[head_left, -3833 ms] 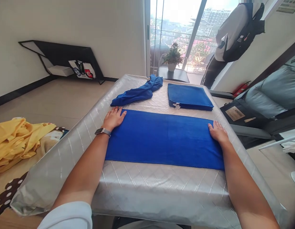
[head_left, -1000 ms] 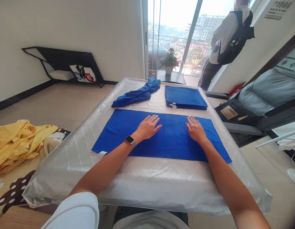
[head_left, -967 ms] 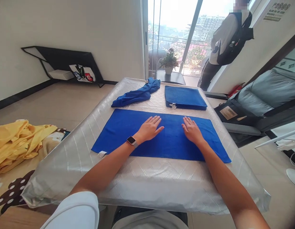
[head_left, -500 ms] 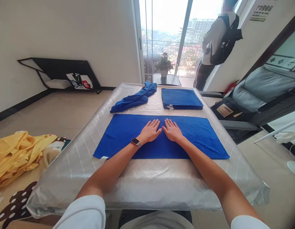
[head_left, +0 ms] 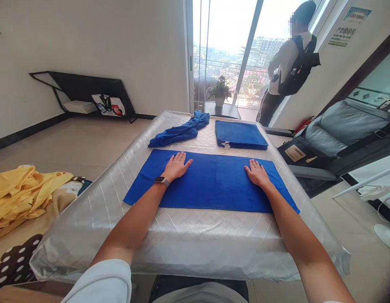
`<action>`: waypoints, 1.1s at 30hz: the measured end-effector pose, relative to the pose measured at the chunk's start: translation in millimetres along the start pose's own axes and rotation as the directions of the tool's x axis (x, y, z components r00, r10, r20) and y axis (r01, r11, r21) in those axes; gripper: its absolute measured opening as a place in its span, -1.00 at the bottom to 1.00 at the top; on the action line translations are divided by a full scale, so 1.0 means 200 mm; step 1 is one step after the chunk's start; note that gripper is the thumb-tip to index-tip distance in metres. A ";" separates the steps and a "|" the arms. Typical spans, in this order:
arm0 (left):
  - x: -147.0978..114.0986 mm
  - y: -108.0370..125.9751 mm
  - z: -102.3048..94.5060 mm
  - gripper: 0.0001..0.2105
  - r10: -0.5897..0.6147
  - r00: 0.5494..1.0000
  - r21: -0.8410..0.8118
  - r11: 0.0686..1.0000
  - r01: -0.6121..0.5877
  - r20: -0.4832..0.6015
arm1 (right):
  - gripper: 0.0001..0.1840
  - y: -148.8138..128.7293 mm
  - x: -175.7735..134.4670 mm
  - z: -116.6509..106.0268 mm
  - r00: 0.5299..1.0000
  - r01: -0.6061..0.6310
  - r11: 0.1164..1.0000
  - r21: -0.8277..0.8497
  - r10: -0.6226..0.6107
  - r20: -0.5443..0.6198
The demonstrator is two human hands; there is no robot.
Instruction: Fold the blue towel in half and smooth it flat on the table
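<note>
A blue towel [head_left: 213, 185] lies flat and spread out across the table in front of me. My left hand [head_left: 176, 166] rests palm down on its left part, fingers stretched out; a watch [head_left: 162, 180] is on that wrist. On the towel's right part lies my right hand [head_left: 257, 172], also flat with the fingers spread. Behind the towel, to the right, sits a stack of folded blue towels [head_left: 241, 133] with white tags at its near edge. A crumpled blue towel [head_left: 182, 130] lies at the back left.
A silvery quilted cover [head_left: 195, 242] drapes the table. Yellow cloth [head_left: 27, 193] is heaped at the left. A grey recliner [head_left: 349, 130] stands at the right. Beyond the table are a chair with a potted plant [head_left: 220, 90] and a person with a backpack [head_left: 297, 67].
My hands have slid apart over the towel from its middle, the left one leftward and the right one rightward. The view has tilted slightly.
</note>
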State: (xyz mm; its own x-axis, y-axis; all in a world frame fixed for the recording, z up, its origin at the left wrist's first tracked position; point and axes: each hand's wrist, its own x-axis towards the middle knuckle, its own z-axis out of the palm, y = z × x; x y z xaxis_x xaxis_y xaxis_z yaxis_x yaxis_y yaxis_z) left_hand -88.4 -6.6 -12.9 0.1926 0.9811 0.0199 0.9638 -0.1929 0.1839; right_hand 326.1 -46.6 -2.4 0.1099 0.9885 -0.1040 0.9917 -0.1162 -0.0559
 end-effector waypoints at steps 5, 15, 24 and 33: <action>0.02 -0.34 -0.04 -0.22 -0.195 0.979 0.003 0.981 0.196 -0.066 | -0.19 0.32 0.05 0.01 0.989 -0.141 0.989 0.033 0.142 -0.032; 0.00 -0.56 -0.08 -0.22 -0.350 0.932 -0.026 0.937 0.349 -0.090 | -0.17 0.47 0.09 0.03 0.977 -0.197 0.978 0.074 0.202 -0.067; -0.03 -0.52 -0.10 -0.28 -0.277 0.933 0.001 0.959 0.285 -0.228 | -0.24 0.40 0.03 -0.01 0.971 -0.184 0.977 0.112 0.198 -0.133; -0.09 -0.02 -0.13 -0.47 0.274 0.950 -0.019 0.960 -0.280 -0.146 | -0.33 -0.10 -0.10 -0.03 0.962 0.217 0.974 0.059 -0.203 -0.181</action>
State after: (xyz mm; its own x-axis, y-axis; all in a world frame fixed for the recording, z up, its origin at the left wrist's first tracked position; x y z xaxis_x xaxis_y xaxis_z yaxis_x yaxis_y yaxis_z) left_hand -99.9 -22.7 12.6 0.4204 0.8819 0.2132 0.8677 -0.4595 0.1895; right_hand 303.5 -62.7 7.0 -0.0836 0.9923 0.0911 0.9861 0.0956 -0.1359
